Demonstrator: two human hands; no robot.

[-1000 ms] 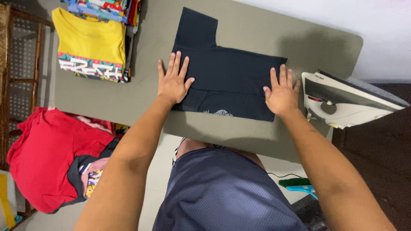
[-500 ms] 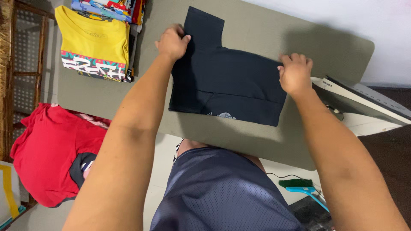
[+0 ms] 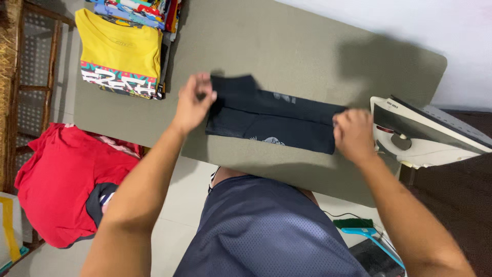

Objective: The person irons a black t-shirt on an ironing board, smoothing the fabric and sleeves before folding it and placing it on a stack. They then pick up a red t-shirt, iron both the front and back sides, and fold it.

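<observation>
A dark navy shirt (image 3: 277,120) lies folded into a narrow band on the grey-green ironing table (image 3: 287,46). My left hand (image 3: 192,102) pinches its left end, where the sleeve part is doubled over toward me. My right hand (image 3: 352,134) grips the shirt's right end, close to the iron. The far half of the shirt is folded onto the near half, and a small pale print shows at its near edge.
A white and grey iron (image 3: 425,134) rests at the table's right end. A stack of folded shirts, a yellow one (image 3: 120,51) on top, sits at the far left. A red garment pile (image 3: 61,179) lies on a wooden rack, lower left. A green and blue object (image 3: 359,225) is on the floor.
Both hands went from pressing the shirt flat to taking its far edge, then pulled that edge toward me, folding the shirt in half lengthwise.
</observation>
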